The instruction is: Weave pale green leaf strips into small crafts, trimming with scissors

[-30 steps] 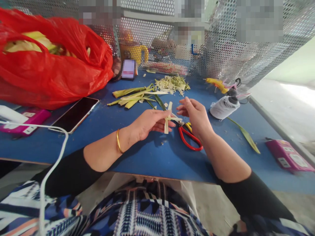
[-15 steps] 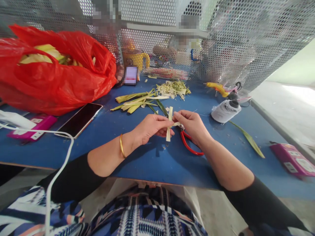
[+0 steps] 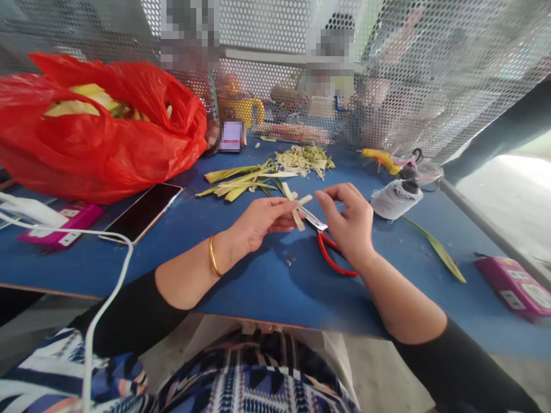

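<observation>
Pale husk strips (image 3: 298, 218), crossed over each other, are pinched between the thumb and fingers of my left hand (image 3: 267, 222). My right hand (image 3: 349, 217) is raised a little to the right of them, its thumb and fingers curled but apart, with nothing visible between them. Red-handled scissors (image 3: 323, 244) lie on the blue table between my hands, their blades pointing toward the strips and the handle partly behind my right hand. Just beyond my hands lie long green-yellow husk leaves (image 3: 235, 182) and a heap of shredded pieces (image 3: 306, 159).
A red plastic bag (image 3: 129, 152) of husks fills the back left, near a dark phone (image 3: 144, 212) and a white cable (image 3: 105, 310). White thread (image 3: 395, 199), a single leaf (image 3: 443, 252) and a magenta box (image 3: 514, 285) are on the right. Perforated metal (image 3: 267, 74) stands behind.
My right hand has let go of the strip and moved up and right, its fingers parting. The strips in my left hand have tilted, and more of the scissor blades shows.
</observation>
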